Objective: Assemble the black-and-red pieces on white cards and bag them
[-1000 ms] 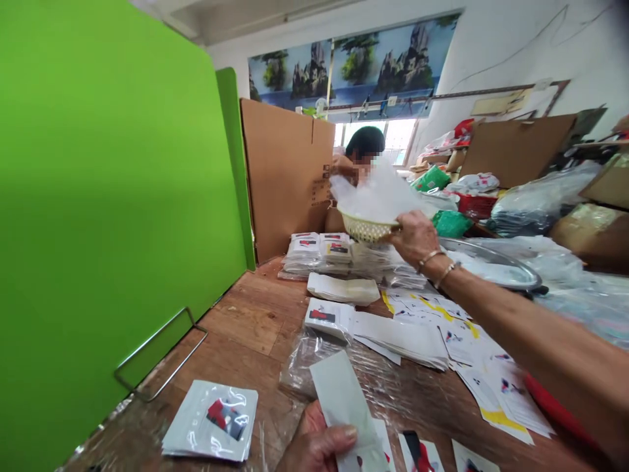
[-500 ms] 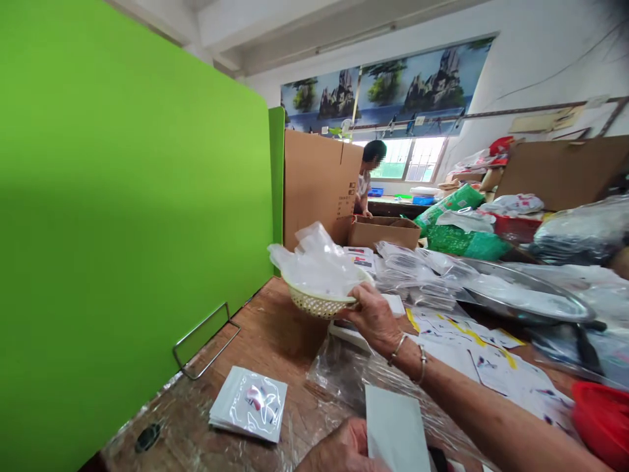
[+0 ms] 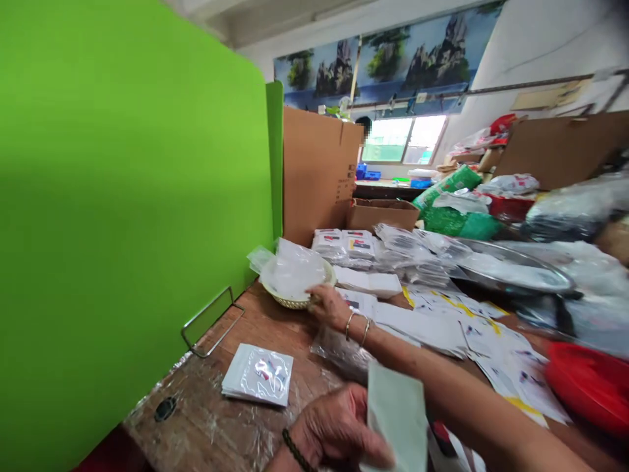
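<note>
My left hand (image 3: 339, 426), with a dark braided band at the wrist, grips a pale rectangular card (image 3: 397, 413) between thumb and fingers near the front edge. Stretched forward, my right hand (image 3: 328, 307) has its fingers at the near right rim of a cream woven plastic basket (image 3: 289, 301). Clear plastic bags (image 3: 297, 265) fill the basket and stick up over its rim. It appears to rest on the wooden table (image 3: 275, 328) near the green partition. A stack of glossy printed packets (image 3: 259, 375) lies left of my left hand.
The green partition (image 3: 137, 196) walls off the left, with a bent wire stand (image 3: 213, 324) beside it. Packet piles (image 3: 413, 249), printed sheets (image 3: 491, 347), a metal tray (image 3: 521, 265) and a red basin (image 3: 590, 387) occupy the right. A co-worker (image 3: 364, 128) is partly hidden behind a cardboard sheet (image 3: 317, 177).
My right hand has moved the basket left and down onto the table, uncovering packet stacks behind it. My left hand still holds the card and shows more fully.
</note>
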Demonstrator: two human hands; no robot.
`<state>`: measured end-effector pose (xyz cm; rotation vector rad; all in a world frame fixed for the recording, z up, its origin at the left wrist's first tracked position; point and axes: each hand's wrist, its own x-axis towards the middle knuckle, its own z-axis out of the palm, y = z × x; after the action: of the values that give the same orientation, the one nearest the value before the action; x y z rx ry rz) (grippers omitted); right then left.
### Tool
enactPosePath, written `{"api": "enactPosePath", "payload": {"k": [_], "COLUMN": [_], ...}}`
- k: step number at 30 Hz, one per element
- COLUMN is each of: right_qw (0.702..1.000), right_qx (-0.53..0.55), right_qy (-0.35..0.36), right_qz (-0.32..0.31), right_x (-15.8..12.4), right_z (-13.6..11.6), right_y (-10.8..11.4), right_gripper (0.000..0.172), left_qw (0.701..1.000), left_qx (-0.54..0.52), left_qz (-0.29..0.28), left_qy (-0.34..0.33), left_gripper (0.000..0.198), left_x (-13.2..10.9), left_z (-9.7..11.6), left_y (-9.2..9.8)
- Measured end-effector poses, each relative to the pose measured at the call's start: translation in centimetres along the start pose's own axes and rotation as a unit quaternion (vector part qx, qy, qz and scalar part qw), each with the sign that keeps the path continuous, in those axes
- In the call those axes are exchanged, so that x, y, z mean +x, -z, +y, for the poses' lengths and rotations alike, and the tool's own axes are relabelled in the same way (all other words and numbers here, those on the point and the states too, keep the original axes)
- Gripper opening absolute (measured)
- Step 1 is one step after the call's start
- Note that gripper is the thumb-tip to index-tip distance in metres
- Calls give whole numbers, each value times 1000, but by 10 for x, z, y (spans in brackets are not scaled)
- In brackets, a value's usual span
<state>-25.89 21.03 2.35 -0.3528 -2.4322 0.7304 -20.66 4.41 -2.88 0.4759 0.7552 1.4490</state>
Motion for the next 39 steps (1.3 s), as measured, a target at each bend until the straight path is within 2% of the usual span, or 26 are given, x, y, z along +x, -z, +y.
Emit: {"api": "enactPosePath", "payload": {"k": [1, 3, 4, 6, 8, 10, 12, 14, 16, 19, 22, 24, 27, 30, 34, 37, 39], "right_qw": [1000, 999, 998, 1000, 995, 992, 988, 985, 985, 983, 979, 978, 973, 965, 958, 947, 945], "right_qx": [2, 14, 24, 13, -39, -94, -140, -155, -149, -125, -85, -38, 36, 85, 158, 202, 202], "right_qy": [-10, -48, -49, 2, 58, 60, 60, 71, 85, 75, 22, -23, -81, -118, -172, -213, -223], "right_qz": [-4, -1, -3, -23, -69, -63, -30, -2, 30, 110, 182, 204, 214, 218, 168, 131, 128], "right_x": [-4, -23, -39, -84, -138, -188, -225, -246, -257, -266, -273, -276, -278, -279, -278, -276, -274], "right_z": [-3, -12, -18, -35, -54, -67, -73, -76, -78, -85, -94, -100, -105, -106, -104, -104, -106], "right_y": [20, 67, 91, 128, 144, 138, 122, 109, 102, 99, 95, 90, 78, 66, 57, 56, 55], "right_gripper": [30, 17, 15, 16, 20, 26, 21, 17, 20, 27, 21, 17, 17, 20, 20, 19, 19], "left_qw": [998, 997, 998, 999, 998, 998, 997, 996, 993, 995, 996, 992, 976, 958, 927, 922, 921], "left_qx": [22, 45, 45, 37, 29, 27, 39, 56, 71, 69, 43, 46, 90, 145, 219, 233, 239], "left_qz": [-31, -45, -34, 8, 37, 41, 45, 58, 72, 62, 42, 63, 114, 151, 210, 219, 218], "left_qy": [40, 44, 34, -3, -35, -48, -46, -48, -52, -47, -65, -100, -161, -195, -221, -217, -215], "left_gripper": [59, 49, 47, 44, 41, 37, 32, 31, 33, 36, 38, 40, 41, 32, 26, 29, 28], "left_x": [1, 6, 8, 12, 13, 10, 5, -3, -14, -38, -66, -81, -92, -92, -92, -95, -95], "left_z": [2, 8, 10, 12, 10, 5, -1, -5, -7, -7, -14, -25, -44, -57, -55, -51, -51], "left_y": [-2, -6, -9, -16, -24, -34, -45, -55, -64, -75, -83, -87, -87, -80, -68, -63, -61]}}
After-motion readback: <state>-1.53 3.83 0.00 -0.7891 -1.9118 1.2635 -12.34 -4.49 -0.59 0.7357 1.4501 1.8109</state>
